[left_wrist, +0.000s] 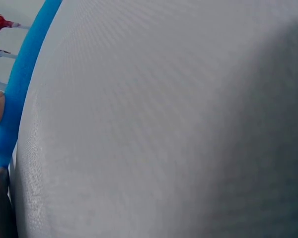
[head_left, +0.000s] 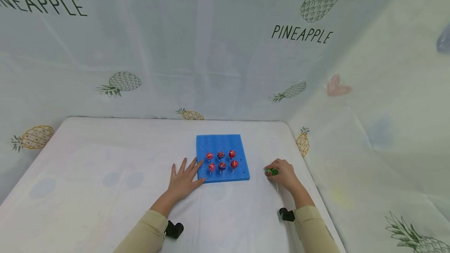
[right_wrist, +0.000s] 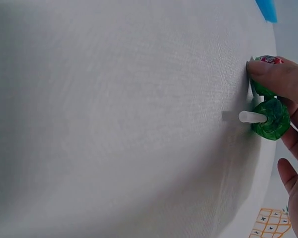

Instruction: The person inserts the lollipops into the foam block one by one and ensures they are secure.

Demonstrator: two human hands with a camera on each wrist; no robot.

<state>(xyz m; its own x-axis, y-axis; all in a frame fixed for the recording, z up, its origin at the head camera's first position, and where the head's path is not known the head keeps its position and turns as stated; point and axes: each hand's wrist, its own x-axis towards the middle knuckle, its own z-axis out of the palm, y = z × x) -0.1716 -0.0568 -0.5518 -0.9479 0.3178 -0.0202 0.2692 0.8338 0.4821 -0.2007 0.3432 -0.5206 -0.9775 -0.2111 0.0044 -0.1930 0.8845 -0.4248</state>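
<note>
Several lollipops in red and dark blue wrappers, such as the red lollipop (head_left: 234, 164), stand upright in two rows on a blue foam board (head_left: 225, 142). My left hand (head_left: 183, 184) lies flat with spread fingers, its fingertips on the board's left edge. To the right of the board, my right hand (head_left: 284, 173) pinches a green-wrapped lollipop (right_wrist: 263, 88) between thumb and fingers, low over the table. Right beside it, a second green lollipop (right_wrist: 272, 121) points its white stick (right_wrist: 251, 117) towards the wrist camera. The pinched lollipop's stick is hidden.
The white-covered table (head_left: 116, 147) has a rounded far right corner close beyond my right hand. A pineapple-print curtain (head_left: 168, 50) hangs behind the table and along its right side. Small holes show in the board's right part. Black wrist mounts (head_left: 174, 229) sit at both sleeves.
</note>
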